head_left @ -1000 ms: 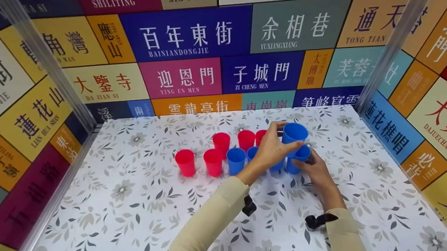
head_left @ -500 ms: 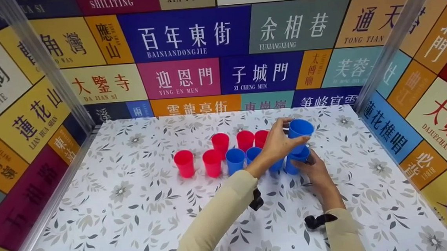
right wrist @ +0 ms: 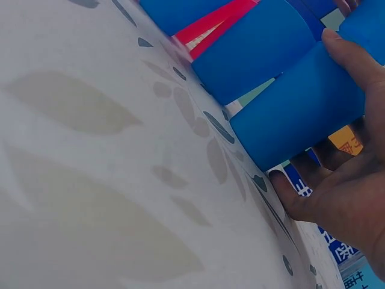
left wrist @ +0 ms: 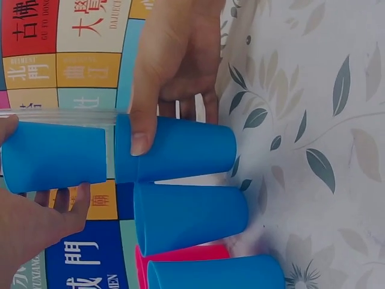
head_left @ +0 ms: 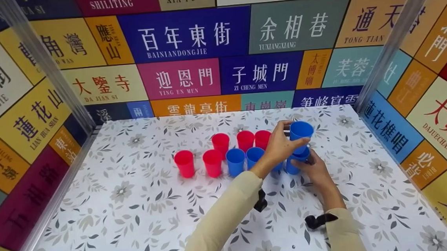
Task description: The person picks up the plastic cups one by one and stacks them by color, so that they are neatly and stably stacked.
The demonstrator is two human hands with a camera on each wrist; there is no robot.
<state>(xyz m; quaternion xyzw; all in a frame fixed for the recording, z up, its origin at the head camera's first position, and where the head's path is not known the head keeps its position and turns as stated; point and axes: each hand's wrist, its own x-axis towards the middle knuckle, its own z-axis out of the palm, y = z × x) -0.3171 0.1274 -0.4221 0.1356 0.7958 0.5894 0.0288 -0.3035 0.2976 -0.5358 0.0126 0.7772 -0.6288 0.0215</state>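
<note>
My left hand point(head_left: 280, 145) holds a blue cup point(head_left: 302, 133) upright, thumb on the near side and fingers on the far side. Directly below it stands another blue cup point(head_left: 292, 166), gripped between the thumb and fingers of my right hand point(head_left: 318, 170). In the left wrist view, a narrow gap separates the base of the upper cup point(left wrist: 54, 158) from the rim of the lower cup point(left wrist: 192, 147). The right wrist view shows that lower cup point(right wrist: 301, 102) with its base at the tabletop, fingers behind it.
Further blue cups point(head_left: 235, 162) stand in a row to the left, one partly hidden by my left arm. Several red cups stand behind and left of them, including the leftmost red cup point(head_left: 184, 164). The patterned table point(head_left: 135, 218) is bordered by sign-covered walls point(head_left: 185, 33).
My left hand has shifted slightly right with its blue cup, bringing it over the lower one, then dipped a little. My right hand has stayed in place on its cup.
</note>
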